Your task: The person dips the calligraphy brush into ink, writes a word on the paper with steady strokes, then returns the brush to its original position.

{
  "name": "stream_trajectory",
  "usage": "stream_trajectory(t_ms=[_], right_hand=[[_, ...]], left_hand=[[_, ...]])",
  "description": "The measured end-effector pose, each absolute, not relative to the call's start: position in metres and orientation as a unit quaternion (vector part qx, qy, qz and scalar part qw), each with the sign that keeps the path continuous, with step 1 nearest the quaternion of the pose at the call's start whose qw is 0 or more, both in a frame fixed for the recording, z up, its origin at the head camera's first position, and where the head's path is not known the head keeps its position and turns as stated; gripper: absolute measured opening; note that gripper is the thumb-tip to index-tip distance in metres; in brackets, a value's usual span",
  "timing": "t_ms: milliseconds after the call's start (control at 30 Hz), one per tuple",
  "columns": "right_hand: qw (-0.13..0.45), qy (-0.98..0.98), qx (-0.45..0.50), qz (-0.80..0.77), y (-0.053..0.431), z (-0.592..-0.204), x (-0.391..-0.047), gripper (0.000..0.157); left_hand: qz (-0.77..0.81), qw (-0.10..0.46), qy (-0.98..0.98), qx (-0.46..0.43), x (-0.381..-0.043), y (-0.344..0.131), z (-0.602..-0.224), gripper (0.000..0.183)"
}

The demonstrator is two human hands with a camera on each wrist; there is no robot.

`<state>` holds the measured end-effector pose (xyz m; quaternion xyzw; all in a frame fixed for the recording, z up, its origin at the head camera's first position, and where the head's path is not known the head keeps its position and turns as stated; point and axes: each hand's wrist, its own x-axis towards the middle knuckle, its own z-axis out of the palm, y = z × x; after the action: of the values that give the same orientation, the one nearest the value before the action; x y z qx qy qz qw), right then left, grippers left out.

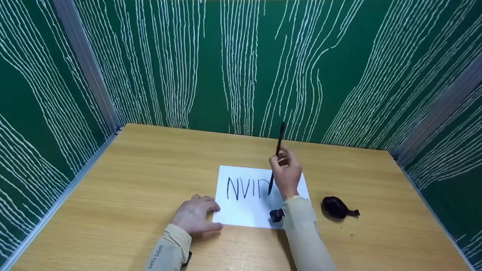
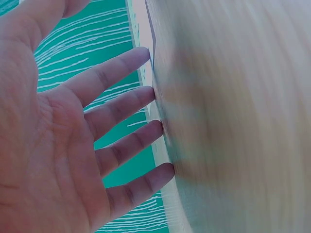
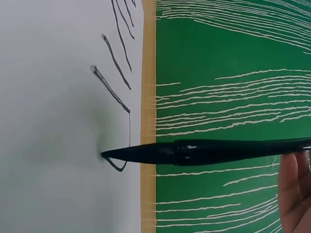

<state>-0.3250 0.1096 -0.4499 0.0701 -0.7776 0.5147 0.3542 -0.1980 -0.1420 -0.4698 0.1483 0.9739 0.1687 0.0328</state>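
My right hand pinches a black ink brush by its handle, which stands nearly upright over a white sheet of paper. In the right wrist view the tip of the brush meets the paper at the end of a curved black stroke. Black letters reading N, V, I and a partly drawn curve run across the upper part of the sheet. At the paper's lower left edge rests my left hand, palm down with fingers spread. Its fingertips touch the surface in the left wrist view.
A small dark dish with a short handle sits on the wooden table, right of the paper. Small specks lie below it. Green panels with white wavy lines stand along the table's back and sides, joined by grey posts.
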Motion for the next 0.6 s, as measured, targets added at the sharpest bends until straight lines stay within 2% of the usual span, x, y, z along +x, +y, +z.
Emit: stream_trajectory(t_ms=[400, 600], right_hand=[[0.351, -0.783, 0.076, 0.508, 0.1038, -0.4481, -0.3219, 0.022], [0.349, -0.776, 0.087, 0.518, 0.1001, -0.4495, -0.321, 0.026]], left_hand=[[0.164, 0.004, 0.97, 0.178, -0.1997, -0.1447, -0.4727, 0.05], [0.161, 0.016, 0.972, 0.171, -0.2, -0.1437, -0.4724, 0.05]])
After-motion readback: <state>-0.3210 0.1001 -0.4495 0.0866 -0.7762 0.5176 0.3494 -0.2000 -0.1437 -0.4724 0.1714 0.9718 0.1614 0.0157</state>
